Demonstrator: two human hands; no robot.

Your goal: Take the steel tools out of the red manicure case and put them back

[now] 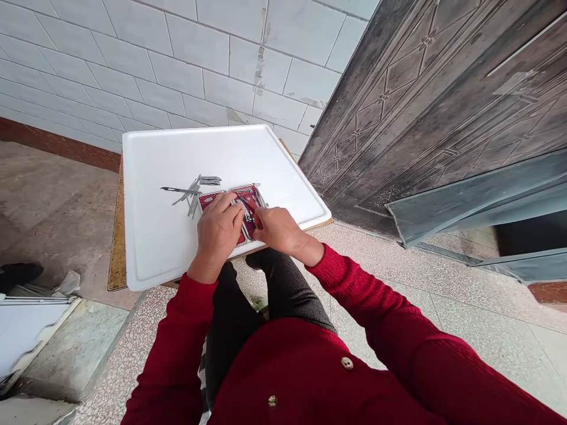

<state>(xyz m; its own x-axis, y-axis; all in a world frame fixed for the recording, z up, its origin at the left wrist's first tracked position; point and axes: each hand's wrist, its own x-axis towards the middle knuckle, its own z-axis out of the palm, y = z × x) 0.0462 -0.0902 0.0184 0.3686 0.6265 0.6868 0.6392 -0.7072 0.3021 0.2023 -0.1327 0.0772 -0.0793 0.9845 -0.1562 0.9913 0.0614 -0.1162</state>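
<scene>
"Where is the case?"

"The open red-lined case (249,202) lies near the front edge of a white tray (155,236), and the tray sits on a brown bench (117,254)."

"And the hands?"

"The left hand (220,229) rests over the case's left half, palm down, covering much of the lining. The right hand (275,228) is at the right half, fingers bent in among the small tools there."

"Is either grip pinching something?"

"I cannot tell for the left; its fingertips lie over the case. The right grip is curled, but whether a tool is caught between thumb and finger is too small to see."

"Anything beside the case?"

"To its left, a loose pile of thin metal pieces (193,196), a dark blade (174,189) pointing left, and a silver folded piece (210,180) just behind."
</scene>
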